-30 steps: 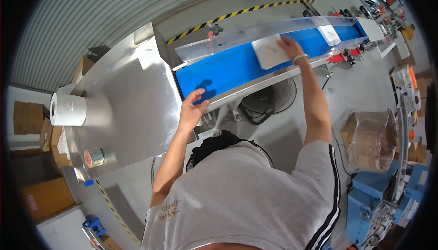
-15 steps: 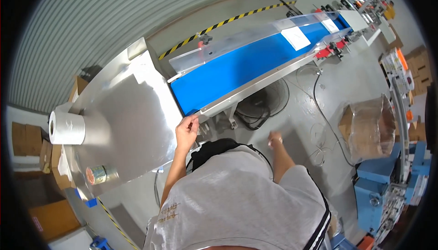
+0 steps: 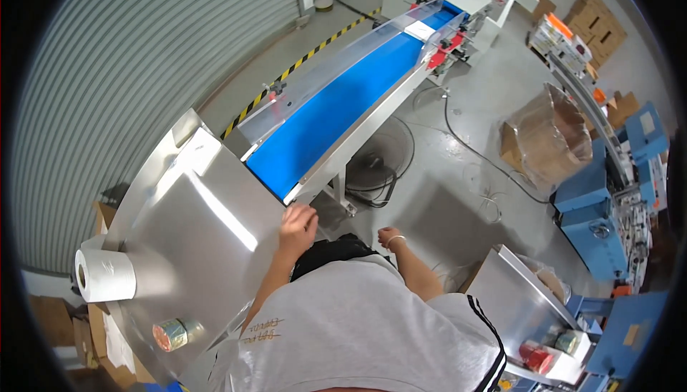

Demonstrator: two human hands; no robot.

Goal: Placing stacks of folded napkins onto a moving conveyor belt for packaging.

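right hand point(image 3: 390, 237) dropped, fingers curled empty; left hand point(image 3: 298, 222) flat on steel table point(image 3: 193, 220) edge.

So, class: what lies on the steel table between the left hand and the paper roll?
Head view: only bare steel table between left hand and paper roll.

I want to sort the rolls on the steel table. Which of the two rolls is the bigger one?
The white paper roll at the table's far left edge is bigger. The small tape roll lies nearer the person, is colourful, and is much smaller.
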